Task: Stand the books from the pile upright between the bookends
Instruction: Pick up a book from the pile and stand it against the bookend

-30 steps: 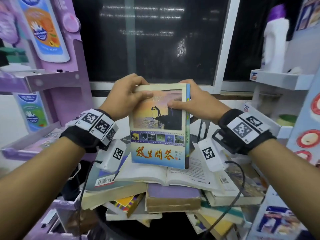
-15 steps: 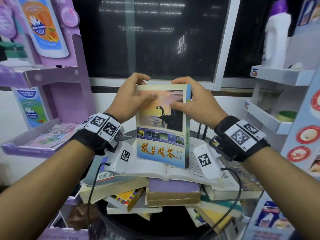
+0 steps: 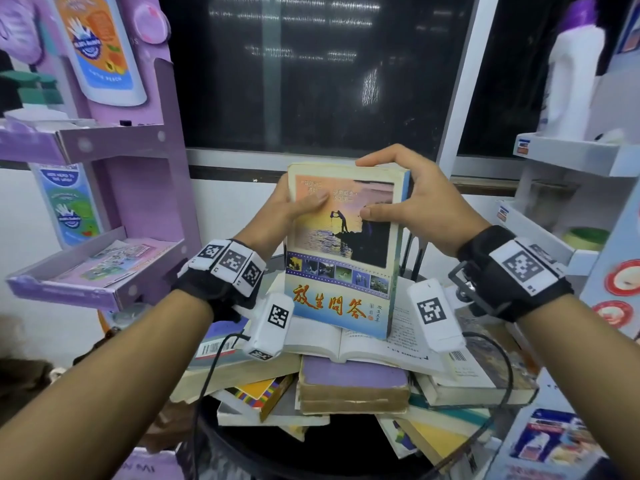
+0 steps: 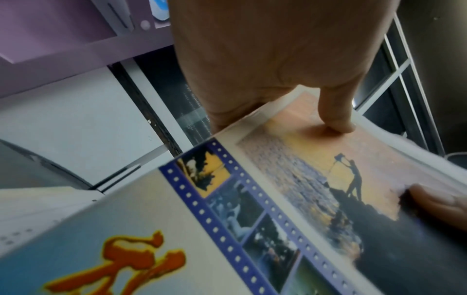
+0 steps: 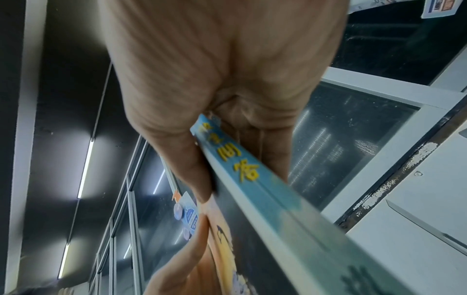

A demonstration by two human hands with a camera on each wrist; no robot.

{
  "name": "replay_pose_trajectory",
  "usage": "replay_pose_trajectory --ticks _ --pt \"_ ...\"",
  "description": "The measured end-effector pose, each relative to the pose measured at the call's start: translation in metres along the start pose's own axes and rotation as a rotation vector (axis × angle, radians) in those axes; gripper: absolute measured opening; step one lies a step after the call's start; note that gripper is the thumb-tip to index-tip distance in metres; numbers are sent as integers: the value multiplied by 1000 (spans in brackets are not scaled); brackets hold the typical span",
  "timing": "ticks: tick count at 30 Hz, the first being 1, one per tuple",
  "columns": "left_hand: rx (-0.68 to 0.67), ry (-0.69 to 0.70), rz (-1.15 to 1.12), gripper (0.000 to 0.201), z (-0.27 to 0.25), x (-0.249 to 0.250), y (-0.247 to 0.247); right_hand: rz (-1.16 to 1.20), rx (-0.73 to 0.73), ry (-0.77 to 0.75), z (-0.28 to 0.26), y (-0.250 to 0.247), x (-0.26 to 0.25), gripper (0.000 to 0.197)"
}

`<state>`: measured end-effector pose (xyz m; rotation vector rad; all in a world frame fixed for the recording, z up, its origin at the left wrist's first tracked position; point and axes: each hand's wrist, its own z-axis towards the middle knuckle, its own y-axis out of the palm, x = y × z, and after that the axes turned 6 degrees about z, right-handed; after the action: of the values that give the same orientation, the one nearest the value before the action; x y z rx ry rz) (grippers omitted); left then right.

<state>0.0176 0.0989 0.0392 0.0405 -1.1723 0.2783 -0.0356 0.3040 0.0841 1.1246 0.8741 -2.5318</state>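
Above the pile of books [image 3: 353, 382], seen from the head, a paperback [image 3: 341, 251] stands upright, held by both hands. The left hand [image 3: 282, 211] grips its left edge, thumb lying across the cover; the right hand [image 3: 420, 206] clasps the spine side, fingers curled over the top, thumb on the cover. An open book [image 3: 398, 344] lies just beneath. From the left wrist, the left thumb [image 4: 337, 111] presses the sunset cover [image 4: 290, 189]. From the right wrist, the right hand [image 5: 215, 99] pinches the blue spine [image 5: 265, 191].
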Motion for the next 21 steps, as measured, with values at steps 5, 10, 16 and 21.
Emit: replay_pose_trajectory --ticks 5,10,16,21 --pt "14 39 -9 48 -2 3 0 -55 -51 8 6 -8 -8 50" --pt "75 91 -28 47 -1 2 0 -135 -95 33 10 -11 -17 52" --pt "182 168 -72 44 1 6 -2 -158 -104 83 9 -15 -29 51" --pt "171 190 -145 46 0 5 -2 -339 -137 62 12 -7 -42 57"
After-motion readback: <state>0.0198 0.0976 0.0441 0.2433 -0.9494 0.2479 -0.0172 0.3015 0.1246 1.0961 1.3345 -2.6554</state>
